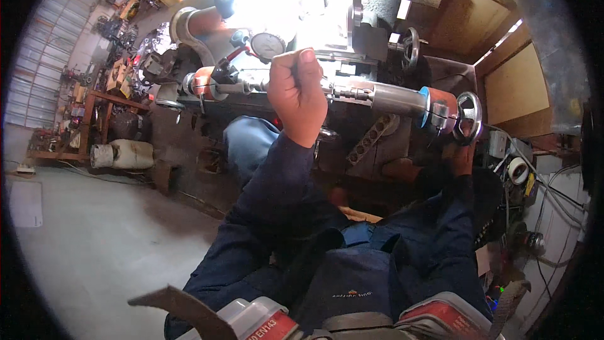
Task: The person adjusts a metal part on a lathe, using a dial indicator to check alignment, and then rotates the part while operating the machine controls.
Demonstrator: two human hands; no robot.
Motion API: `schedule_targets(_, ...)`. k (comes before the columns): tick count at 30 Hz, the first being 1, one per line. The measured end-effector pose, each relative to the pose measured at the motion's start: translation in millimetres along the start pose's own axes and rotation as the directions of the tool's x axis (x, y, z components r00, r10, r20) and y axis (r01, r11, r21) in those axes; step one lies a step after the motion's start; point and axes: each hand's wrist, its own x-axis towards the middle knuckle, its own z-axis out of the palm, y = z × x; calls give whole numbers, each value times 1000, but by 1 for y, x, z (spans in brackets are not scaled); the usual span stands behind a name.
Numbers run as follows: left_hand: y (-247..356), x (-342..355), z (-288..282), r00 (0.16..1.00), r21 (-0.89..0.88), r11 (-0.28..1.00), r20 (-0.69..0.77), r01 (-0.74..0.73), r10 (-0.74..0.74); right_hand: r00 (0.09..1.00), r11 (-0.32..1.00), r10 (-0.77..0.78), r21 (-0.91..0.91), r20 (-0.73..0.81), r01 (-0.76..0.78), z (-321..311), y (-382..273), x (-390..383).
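Note:
My left hand [297, 91] is raised over the middle of a machine's horizontal shaft [352, 93], its fingers curled; whatever they may hold is hidden. A round dial gauge [267, 44] on a red-and-black arm is just behind it. To the right, a steel cylinder [396, 97] leads to an orange-and-blue collar [439, 110] and a chrome handwheel [467, 118]. My right hand [459, 154], in shadow, grips the lower part of that handwheel. Another orange collar [204, 82] sits at the shaft's left end. Bright glare washes out the machine behind the gauge.
Cluttered metal parts and a wooden rack [107, 107] stand at the left, with a pale jerrycan [129, 156] on the floor [82, 233]. Another handwheel [411, 48] is behind. Wooden panels [506, 82] and cables border the right. A socket strip [371, 138] hangs below the shaft.

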Motion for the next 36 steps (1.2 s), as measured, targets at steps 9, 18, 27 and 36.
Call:
schedule_targets(9,8,6,2,997,62,995,-7,-73,74,999,998,-52,-26,-1,52,-5,25,6)
schedule_targets(18,34,10,6,986,388,906,66,-167,153,998,995,-59,-83,-19,57,3,-15,1)
schedule_targets(27,17,32,-22,873,-107,994,486,15,40,1000,1000,20,1,-24,-20,6,-13,-1)
schedule_targets(36,54,8,-8,962,645,714,211,-272,175,994,990,-82,-118,-77,73,2,4,4)
